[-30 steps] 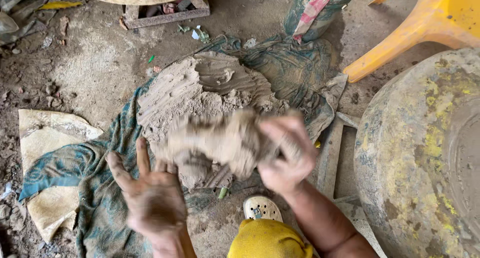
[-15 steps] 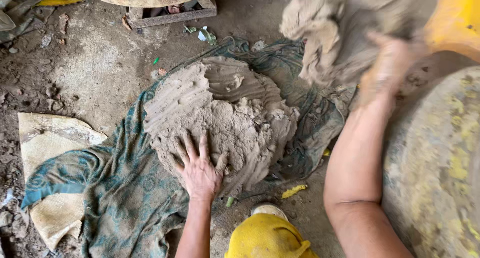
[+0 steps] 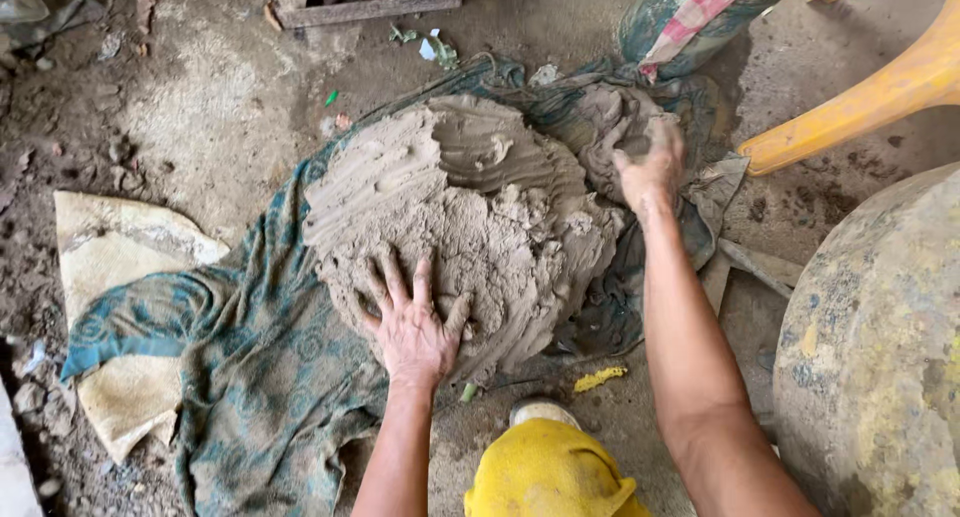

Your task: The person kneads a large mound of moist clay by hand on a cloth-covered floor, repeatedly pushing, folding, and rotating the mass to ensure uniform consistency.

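A big flattened mound of wet grey-brown clay (image 3: pixel 465 212) lies on a teal patterned cloth (image 3: pixel 255 362) spread over the dirt floor. My left hand (image 3: pixel 412 322) rests flat on the near edge of the mound, fingers spread. My right hand (image 3: pixel 650 169) presses a smaller lump of clay (image 3: pixel 605 127) down at the far right side of the mound, its fingers curled over the lump.
A large mud-stained round stone-like wheel (image 3: pixel 875 362) fills the right side. An orange plastic chair leg (image 3: pixel 865 97) slants above it. A yellow boot toe (image 3: pixel 548 472) shows at the bottom. A beige sack (image 3: pixel 110 262) lies left, a wooden frame (image 3: pixel 365 2) and a cloth bundle (image 3: pixel 690 22) at the top.
My right hand lifted a lump of clay off the mound, raised it high to the right, and has now brought it down onto the mound's far right. My left hand settled flat on the clay.
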